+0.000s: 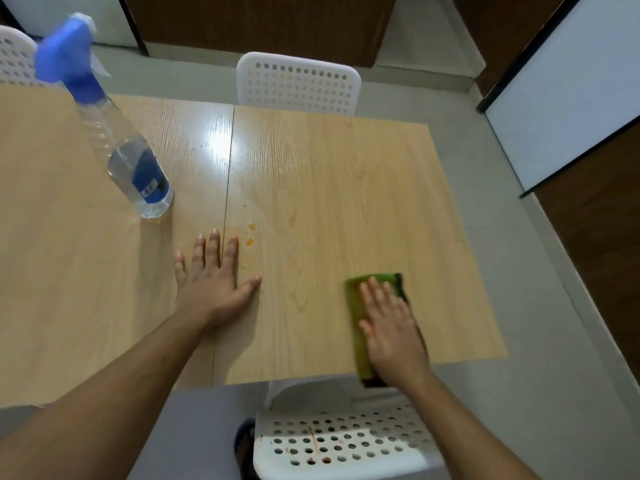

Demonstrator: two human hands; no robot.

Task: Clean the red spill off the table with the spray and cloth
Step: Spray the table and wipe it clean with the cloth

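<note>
A clear spray bottle (135,168) with a blue trigger head stands on the left part of the wooden table (346,188). A few small orange-red drops of the spill (250,233) lie near the table's middle seam. My left hand (211,278) rests flat on the table just left of the drops, fingers straight and spread. My right hand (391,327) presses flat on a green cloth (358,313) near the table's front right edge. The cloth is blurred and reaches the table's front edge.
A white perforated chair (298,83) stands at the table's far side. Another white chair (343,441) sits below the near edge, with red specks on its seat. A third chair back (14,57) shows at far left. Grey floor surrounds the table.
</note>
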